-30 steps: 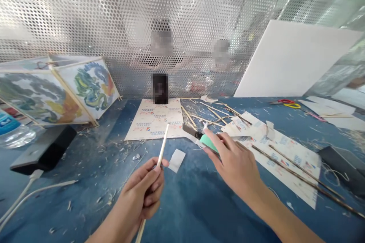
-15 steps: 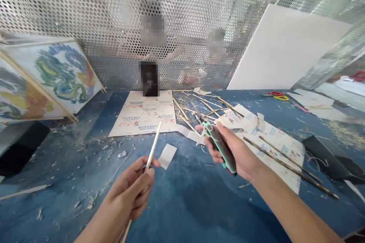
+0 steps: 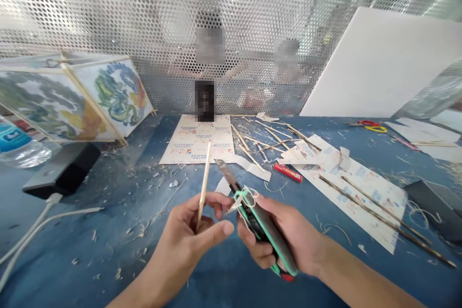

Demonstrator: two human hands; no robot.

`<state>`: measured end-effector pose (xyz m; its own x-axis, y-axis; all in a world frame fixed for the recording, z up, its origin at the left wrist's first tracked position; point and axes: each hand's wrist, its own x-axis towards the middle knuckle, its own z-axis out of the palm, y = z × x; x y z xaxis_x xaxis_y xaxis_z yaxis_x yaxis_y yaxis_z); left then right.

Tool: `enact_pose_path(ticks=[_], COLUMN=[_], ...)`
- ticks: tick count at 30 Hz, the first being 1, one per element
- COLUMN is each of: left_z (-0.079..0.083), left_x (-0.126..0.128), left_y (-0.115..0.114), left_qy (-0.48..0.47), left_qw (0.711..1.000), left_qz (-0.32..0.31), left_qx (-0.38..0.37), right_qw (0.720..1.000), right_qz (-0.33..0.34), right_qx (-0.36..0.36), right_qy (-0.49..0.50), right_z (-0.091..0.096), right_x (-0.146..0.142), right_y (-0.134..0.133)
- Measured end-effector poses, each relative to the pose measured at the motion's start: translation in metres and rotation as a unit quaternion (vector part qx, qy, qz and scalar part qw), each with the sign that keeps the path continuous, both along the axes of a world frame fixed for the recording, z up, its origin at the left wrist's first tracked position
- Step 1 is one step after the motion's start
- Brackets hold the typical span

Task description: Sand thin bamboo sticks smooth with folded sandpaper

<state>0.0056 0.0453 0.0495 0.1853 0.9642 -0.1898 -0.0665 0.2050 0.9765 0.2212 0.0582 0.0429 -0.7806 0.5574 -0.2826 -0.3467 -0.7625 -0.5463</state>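
Note:
A pale thin wooden strip [image 3: 205, 178] stands nearly upright in my left hand [image 3: 187, 236], held by the curled fingers. The thumb and index finger of that hand are spread toward the knife. My right hand [image 3: 281, 236] is wrapped around a utility knife [image 3: 269, 231] with a green and grey handle. Its blade [image 3: 227, 175] is out and points up and left, close to the strip but seemingly apart from it. Curled pale shavings [image 3: 247, 198] cling to the front of the knife, near my left fingertips. My right palm hides part of the handle.
Sandpaper sheets, one at the back [image 3: 197, 154] and one on the right [image 3: 361, 202], lie backing up on the blue table. Dark sticks [image 3: 382, 216], wood scraps, a small red item [image 3: 288, 172] and scissors [image 3: 375, 126] lie about. Left stand a painted lantern [image 3: 119, 91] and a bottle [image 3: 21, 147].
My right hand has brought the knife left and down, close to my left hand. My left thumb and index finger have opened toward it. The view has shifted left.

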Motion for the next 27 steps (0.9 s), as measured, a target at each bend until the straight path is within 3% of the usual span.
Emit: enact_pose_path(ticks=[12, 18, 23, 27], left_z=[0.004, 0.011, 0.010, 0.006], left_x=[0.004, 0.001, -0.004, 0.003], left_y=[-0.002, -0.005, -0.002, 0.009], left_qy=[0.017, 0.002, 0.009, 0.029], left_qw=[0.999, 1.000, 1.000, 0.999], left_qz=[0.022, -0.006, -0.013, -0.021], left_qx=[0.035, 0.027, 0.001, -0.017], right_qw=[0.998, 0.998, 0.981, 0.927], right_qz=[-0.018, -0.057, -0.173, -0.313], right_qx=[0.059, 0.030, 0.084, 0.196], right_qy=[-0.003, -0.012, -0.018, -0.064], right_z=[-0.002, 0.002, 0.005, 0.005], right_x=[-0.008, -0.004, -0.001, 0.004], right_y=[-0.008, -0.005, 0.002, 0.009])
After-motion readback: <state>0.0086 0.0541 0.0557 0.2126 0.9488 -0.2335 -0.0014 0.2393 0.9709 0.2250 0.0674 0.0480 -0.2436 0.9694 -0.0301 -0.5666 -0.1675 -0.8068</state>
